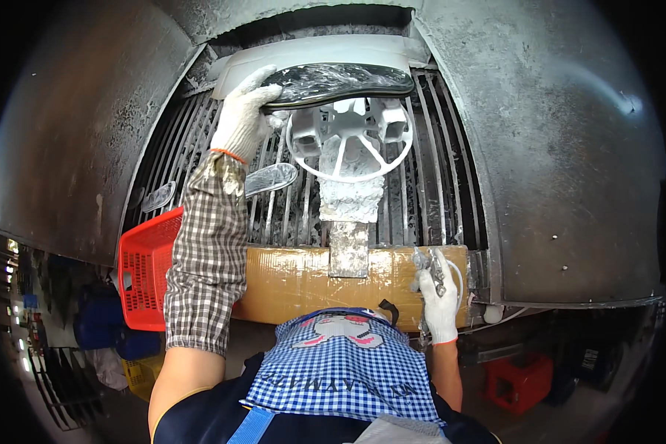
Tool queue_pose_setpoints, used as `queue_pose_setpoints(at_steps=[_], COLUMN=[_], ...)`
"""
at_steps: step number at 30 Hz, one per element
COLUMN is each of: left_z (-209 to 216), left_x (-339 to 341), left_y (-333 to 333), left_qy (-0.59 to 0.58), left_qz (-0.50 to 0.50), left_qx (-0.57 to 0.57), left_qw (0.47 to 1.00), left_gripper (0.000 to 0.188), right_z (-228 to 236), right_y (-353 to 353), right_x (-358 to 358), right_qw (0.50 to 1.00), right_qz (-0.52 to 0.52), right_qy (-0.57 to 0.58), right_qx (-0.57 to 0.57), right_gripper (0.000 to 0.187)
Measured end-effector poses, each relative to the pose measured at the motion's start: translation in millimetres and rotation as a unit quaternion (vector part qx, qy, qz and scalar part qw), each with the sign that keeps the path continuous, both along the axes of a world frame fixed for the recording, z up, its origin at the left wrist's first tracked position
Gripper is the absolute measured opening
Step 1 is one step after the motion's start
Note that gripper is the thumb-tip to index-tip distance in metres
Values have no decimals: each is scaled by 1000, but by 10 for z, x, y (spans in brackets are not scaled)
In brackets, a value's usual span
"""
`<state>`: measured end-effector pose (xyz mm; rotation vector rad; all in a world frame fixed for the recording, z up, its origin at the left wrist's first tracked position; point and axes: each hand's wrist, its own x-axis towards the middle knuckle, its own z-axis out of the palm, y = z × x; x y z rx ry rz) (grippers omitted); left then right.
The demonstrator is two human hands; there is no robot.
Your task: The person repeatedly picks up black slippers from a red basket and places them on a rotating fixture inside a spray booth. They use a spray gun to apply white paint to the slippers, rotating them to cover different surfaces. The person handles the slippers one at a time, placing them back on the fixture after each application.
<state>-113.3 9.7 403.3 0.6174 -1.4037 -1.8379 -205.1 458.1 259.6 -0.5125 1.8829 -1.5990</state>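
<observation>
My left hand [243,117], in a white knit glove, grips the left end of a long black shoe sole [339,83] streaked with white. That sole lies level over a white-coated spoked wheel stand [349,157]; whether it rests on the blocks fixed there, I cannot tell. Lower right, my gloved right hand [442,302] is closed around a small grey spray gun [438,275], with a pale hose beside it. The gun is well apart from the sole. Two more soles lie on the slatted grate: one sole [271,179] by my left forearm, another sole [159,196] further left.
Metal booth walls [555,170] enclose the grate [277,214] on both sides. A tape-covered cardboard strip [288,281] runs along the front edge, with a metal plate [349,248] over it. A red plastic basket [142,277] stands left of my arm; a red stool [519,381] is at lower right.
</observation>
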Motion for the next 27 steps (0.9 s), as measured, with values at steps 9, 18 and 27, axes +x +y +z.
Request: queue_pose_setpoints(at_steps=[9, 18, 27], left_z=[-1, -26, -445], left_x=[-97, -94, 81], left_y=[-159, -173, -142], left_qy=[-70, -200, -165], left_qz=[-4, 49, 133], left_qx=[0, -111, -104], left_qw=[998, 972, 972], left_gripper=[50, 55, 56], right_z=[-51, -82, -151], right_y=[31, 9, 13], right_x=[-21, -16, 0], right_qw=[999, 999, 999], right_qz=[-2, -4, -21], right_qy=[-33, -30, -27], right_qx=[-8, -9, -26], right_gripper=[62, 64, 62])
